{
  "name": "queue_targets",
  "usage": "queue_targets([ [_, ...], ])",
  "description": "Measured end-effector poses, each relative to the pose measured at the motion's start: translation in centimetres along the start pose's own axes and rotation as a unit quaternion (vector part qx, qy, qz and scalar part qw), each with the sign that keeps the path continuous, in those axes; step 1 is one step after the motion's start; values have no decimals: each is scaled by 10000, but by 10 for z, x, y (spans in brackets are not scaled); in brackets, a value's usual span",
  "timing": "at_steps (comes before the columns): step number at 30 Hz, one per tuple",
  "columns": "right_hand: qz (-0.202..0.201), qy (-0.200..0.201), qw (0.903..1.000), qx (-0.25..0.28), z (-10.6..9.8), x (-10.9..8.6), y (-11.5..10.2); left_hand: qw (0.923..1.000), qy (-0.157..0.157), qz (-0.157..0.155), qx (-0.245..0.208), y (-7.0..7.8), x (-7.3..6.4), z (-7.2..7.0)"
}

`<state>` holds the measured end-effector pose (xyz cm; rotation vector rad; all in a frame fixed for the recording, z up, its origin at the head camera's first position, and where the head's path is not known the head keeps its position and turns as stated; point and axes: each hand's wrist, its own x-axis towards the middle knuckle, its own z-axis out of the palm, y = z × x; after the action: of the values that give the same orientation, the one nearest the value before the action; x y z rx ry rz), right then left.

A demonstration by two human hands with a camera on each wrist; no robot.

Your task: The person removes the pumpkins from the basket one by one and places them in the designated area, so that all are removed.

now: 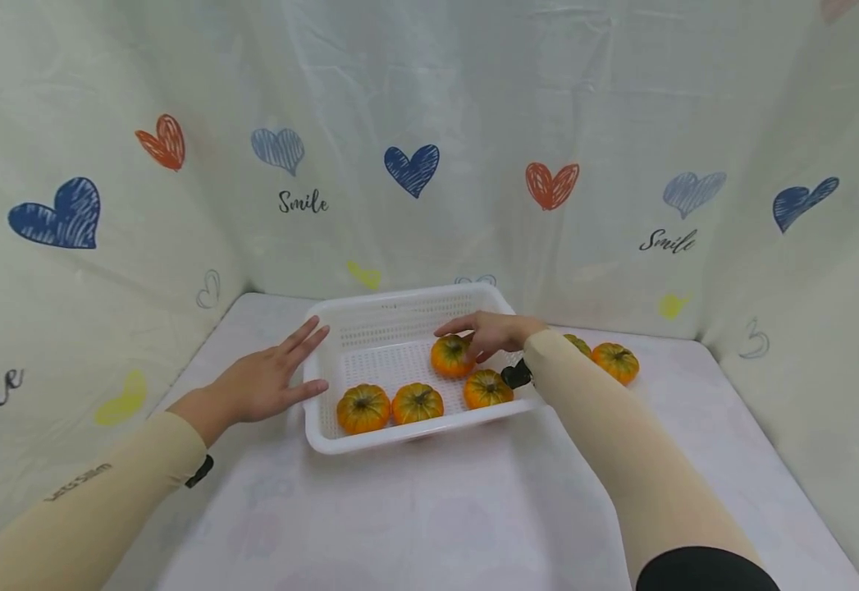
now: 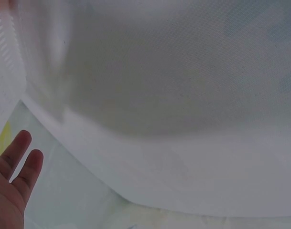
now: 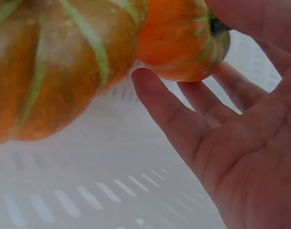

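A white plastic basket [image 1: 399,443] with slotted walls stands on the table. Inside it, my right hand [image 1: 499,332] holds a small orange-and-green pumpkin [image 1: 450,358] between thumb and fingers. In the right wrist view, the outer fingers [image 3: 169,114] of that hand are loosely spread at this pumpkin [image 3: 176,43], and another pumpkin [image 3: 54,76] is close by. Along the basket's front lie a left pumpkin [image 1: 363,409], a middle one [image 1: 418,403] and a right one [image 1: 486,389]. My left hand [image 1: 267,382] is beside the basket's left rim, its fingers straight and spread, holding nothing.
Right of the basket, beyond my right forearm, sit a pumpkin [image 1: 616,363] and another partly hidden one [image 1: 578,344]. A white cloth [image 1: 429,517] covers the table. Behind and at the sides hangs a pale curtain [image 1: 473,98] printed with hearts.
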<state>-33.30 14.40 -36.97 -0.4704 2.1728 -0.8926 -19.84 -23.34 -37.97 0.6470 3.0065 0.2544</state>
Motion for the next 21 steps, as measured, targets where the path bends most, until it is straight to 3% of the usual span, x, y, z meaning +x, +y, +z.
queue_targets([
  [5,49,68,10000,-14,2,5,0,10000,5,-5,-14,0,0,-1],
  [21,-323,60,9994,-61,11,7,4,10000,16,-22,45,-2,1,0],
])
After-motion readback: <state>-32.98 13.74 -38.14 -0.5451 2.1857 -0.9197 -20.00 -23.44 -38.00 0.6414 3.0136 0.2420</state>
